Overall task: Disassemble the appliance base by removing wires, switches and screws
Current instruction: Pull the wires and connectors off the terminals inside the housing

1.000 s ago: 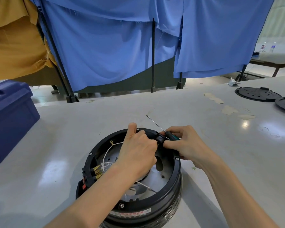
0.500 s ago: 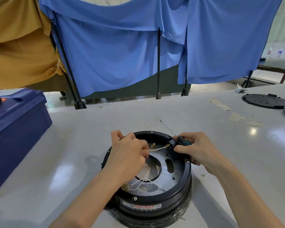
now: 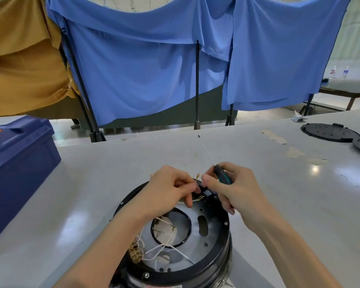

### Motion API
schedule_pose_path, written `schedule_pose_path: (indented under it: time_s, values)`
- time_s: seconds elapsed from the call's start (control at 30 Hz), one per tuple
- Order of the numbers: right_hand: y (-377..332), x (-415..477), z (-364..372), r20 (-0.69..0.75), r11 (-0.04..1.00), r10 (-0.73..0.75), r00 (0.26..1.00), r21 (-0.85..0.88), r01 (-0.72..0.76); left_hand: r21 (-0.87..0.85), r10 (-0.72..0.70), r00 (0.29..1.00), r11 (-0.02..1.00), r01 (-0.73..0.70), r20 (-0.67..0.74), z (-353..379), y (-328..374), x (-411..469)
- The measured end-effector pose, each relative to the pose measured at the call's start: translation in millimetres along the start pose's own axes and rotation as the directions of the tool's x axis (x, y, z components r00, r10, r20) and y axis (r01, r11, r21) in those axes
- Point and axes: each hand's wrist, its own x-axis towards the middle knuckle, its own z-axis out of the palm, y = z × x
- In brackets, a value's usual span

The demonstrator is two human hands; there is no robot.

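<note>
A round black appliance base [image 3: 218, 254] stands upside down on the grey table in front of me, its metal plate and white wires [image 3: 164, 247] exposed. My left hand [image 3: 166, 192] pinches a wire with a brass terminal at the far rim. My right hand [image 3: 231, 188] grips a screwdriver [image 3: 221, 175] with a black and teal handle, its thin shaft pointing away from me, while its fingers rest at a small black switch [image 3: 207, 193] on the rim. Brass connectors [image 3: 135, 254] cluster at the left inside wall.
A dark blue plastic crate [image 3: 19, 163] stands at the left on the table [image 3: 279, 204]. Two black round covers [image 3: 328, 133] lie at the far right. Blue and mustard cloths hang on black stands behind the table's far edge.
The base has been turned, so the brass connectors now sit at the near left. My left hand has moved closer to the right hand at the switch, and a wire terminal now sticks up between them.
</note>
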Motion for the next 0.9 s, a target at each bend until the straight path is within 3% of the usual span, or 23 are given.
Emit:
schedule_pose_path:
  time_s: [0.17, 0.27, 0.47, 0.7, 0.8, 0.9]
  values:
    - [-0.4, 3.2, 16.8, 0.063, 0.992, 0.059, 0.996, 0.105, -0.066, 0.191, 0.015, 0.999, 0.981, -0.020, 0.028, -6.2, 7.1, 1.1]
    - [-0.6, 4.0, 18.9, 0.056, 0.981, 0.076, 0.996, 0.172, -0.085, 0.214, 0.012, 1.000, 0.977, -0.017, 0.025, -14.1, 5.3, -1.3]
    - [-4.0, 3.4, 6.5, 0.059, 0.936, 0.087, 0.994, 0.337, -0.102, 0.290, -0.023, 0.974, 0.953, 0.090, -0.226, -45.2, -18.7, -9.6]
    - [-4.7, 7.2, -5.3, 0.051, 0.812, 0.050, 0.997, 0.580, -0.070, 0.394, -0.058, 0.983, 0.911, 0.123, -0.172, -34.9, -49.9, -21.7]
    - [-0.7, 8.8, -4.9, 0.018, 0.804, 0.070, 0.997, 0.591, -0.067, 0.470, -0.016, 0.995, 0.880, 0.061, -0.101, -34.8, -54.6, -21.8]
    - [2.8, 10.8, -4.4, -0.052, 0.837, 0.088, 0.995, 0.546, -0.045, 0.402, -0.015, 1.000, 0.915, 0.022, -0.023, -38.3, -56.9, -22.7]
